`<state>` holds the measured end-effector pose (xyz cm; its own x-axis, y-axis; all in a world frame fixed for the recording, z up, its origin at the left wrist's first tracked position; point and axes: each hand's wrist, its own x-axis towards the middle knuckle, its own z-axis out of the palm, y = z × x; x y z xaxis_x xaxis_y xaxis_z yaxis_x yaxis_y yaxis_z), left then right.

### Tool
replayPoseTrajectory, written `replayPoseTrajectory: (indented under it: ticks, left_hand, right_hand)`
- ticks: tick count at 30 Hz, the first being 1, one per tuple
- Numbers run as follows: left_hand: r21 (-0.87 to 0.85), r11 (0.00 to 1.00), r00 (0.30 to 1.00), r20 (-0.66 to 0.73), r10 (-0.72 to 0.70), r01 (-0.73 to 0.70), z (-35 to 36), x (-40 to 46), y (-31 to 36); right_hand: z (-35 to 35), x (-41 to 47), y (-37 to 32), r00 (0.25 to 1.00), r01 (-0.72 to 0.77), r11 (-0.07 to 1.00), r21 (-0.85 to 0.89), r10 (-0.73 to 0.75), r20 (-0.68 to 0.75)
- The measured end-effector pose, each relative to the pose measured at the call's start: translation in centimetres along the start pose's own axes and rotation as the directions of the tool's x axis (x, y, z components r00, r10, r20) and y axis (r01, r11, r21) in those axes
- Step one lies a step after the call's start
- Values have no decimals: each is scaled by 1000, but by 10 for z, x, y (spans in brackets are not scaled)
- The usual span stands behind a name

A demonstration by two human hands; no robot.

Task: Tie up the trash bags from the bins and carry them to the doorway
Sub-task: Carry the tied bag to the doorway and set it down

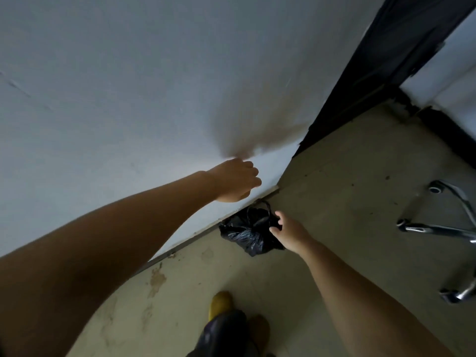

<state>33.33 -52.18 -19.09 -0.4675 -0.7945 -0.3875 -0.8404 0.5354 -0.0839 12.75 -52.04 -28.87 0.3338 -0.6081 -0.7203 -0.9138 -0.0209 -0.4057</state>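
— Bag [247, 233]?
— Lay knotted on the floor [334, 202] against the wall [103, 99], touching the right hand [289, 233], by its fingertips.
— Gripped?
— Couldn't tell; fingers curled at the bag's edge.
— Left hand [235, 181]?
— Hung above the bag, loosely curled, holding nothing.

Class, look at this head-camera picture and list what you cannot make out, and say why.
- Right hand: fingertips hidden against the black trash bag, so the grip is unclear.
- Left hand: its curled fingers hide whether it holds anything.
- Chair base: cut off by the right edge.
- Doorway: cut off at the top right corner.
- Shoes: blurred and partly covered by something dark.
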Motion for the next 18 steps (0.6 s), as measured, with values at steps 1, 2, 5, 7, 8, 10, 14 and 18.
replayPoseTrajectory:
  ticks: [1,2,5,7,8,10,14,18]
  left_hand:
    - [-56,998,999,30,-37,39,-15,-6,3]
    - [-107,991,996,59,-72,78,-30,-12,7]
    - [-263,944,976,136,-168,199,-72,-37,17]
    - [-357,891,957,173,-232,280,-97,-58,25]
    - [-399,861,947,182,-263,316,-107,-70,29]
    - [-471,800,928,183,-325,373,-123,-94,36]
    - [-568,660,862,209,-462,491,-137,-147,58]
    - [-660,437,741,282,-609,610,-122,-207,93]
  right_hand:
    - [-17,-16,-9,1000,8,999,-31,-8,0]
    - [-33,-33,-18,1000,19,998,-60,-19,1]
    - [-79,-84,-51,999,41,990,-135,-40,12]
    - [-102,-116,-73,998,58,978,-202,-54,26]
    - [-111,-131,-84,997,70,966,-247,-63,35]
    - [-123,-158,-104,995,94,936,-339,-81,53]
    - [-124,-196,-136,983,186,843,-504,-160,95]
    - [-101,-220,-166,946,325,715,-619,-251,207]
